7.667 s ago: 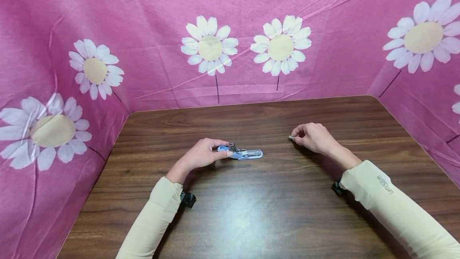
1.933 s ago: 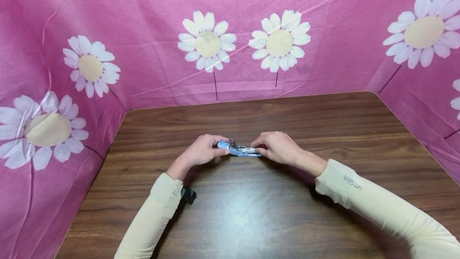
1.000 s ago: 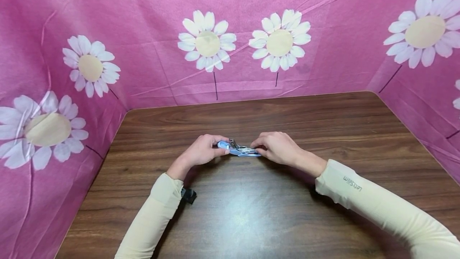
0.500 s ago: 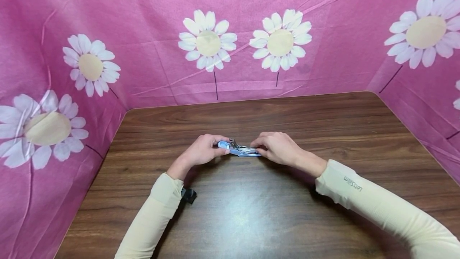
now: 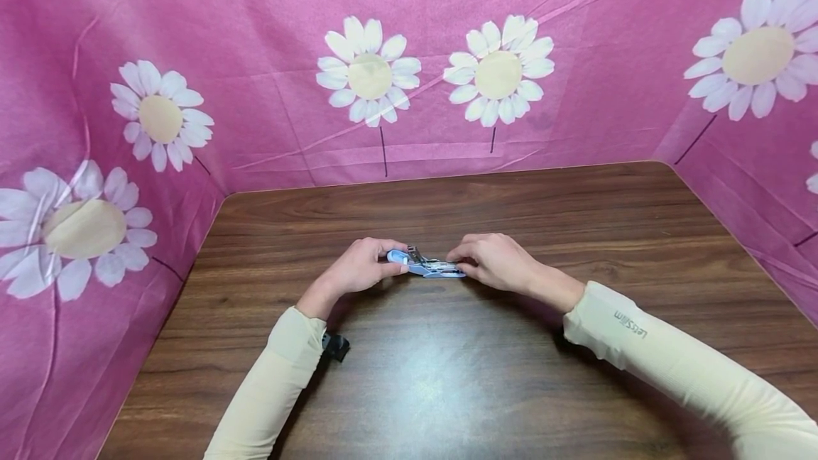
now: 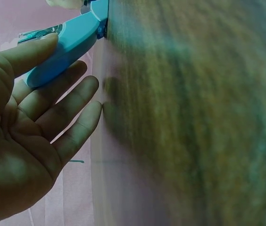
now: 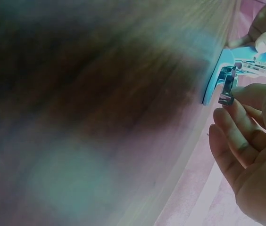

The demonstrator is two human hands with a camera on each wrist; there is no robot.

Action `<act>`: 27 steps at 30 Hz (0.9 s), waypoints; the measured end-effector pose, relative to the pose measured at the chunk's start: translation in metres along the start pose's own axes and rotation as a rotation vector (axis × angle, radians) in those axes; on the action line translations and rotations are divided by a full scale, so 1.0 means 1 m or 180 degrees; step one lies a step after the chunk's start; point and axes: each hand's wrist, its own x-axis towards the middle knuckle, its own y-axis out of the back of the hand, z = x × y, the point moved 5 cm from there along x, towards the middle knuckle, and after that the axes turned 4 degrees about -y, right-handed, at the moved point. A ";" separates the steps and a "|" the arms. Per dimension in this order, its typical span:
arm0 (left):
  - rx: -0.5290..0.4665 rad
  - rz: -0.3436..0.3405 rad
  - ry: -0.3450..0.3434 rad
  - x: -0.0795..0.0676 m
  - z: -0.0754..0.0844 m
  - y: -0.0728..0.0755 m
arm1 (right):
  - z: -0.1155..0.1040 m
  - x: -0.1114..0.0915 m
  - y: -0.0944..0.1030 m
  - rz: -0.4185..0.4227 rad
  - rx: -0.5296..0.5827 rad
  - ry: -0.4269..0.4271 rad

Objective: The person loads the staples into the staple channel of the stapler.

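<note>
A light blue stapler (image 5: 418, 270) lies opened out on the table, its metal magazine (image 7: 228, 84) exposed. My left hand (image 5: 358, 270) grips the stapler's swung-back top between thumb and fingers; the other fingers spread loosely below it in the left wrist view. At the opposite end, my right hand (image 5: 498, 265) pinches with thumb and index finger at the magazine's tip. The small grey strip of staples seen earlier in these fingers is hard to tell apart from the magazine now. In the right wrist view, the remaining right fingers are bent and hold nothing.
The brown wood-grain table (image 5: 409, 368) reaches back to a pink cloth (image 5: 268, 91) printed with white daisies, which hangs along the back and both sides. A small black device (image 5: 336, 348) sits at the left wrist.
Since the oldest frame, my right hand has carried the small strip of staples leftward to the stapler's magazine. Over the last two seconds both hands stay nearly still. The left grip is unchanged.
</note>
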 end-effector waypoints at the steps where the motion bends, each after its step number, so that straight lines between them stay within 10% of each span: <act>1: -0.0002 -0.0002 0.0005 0.000 0.000 0.000 | 0.000 0.000 0.000 0.0001 0.0002 0.0002; 27: 0.0026 0.0007 0.0011 0.000 0.000 0.000 | 0.002 -0.002 0.003 -0.0055 0.0021 -0.0094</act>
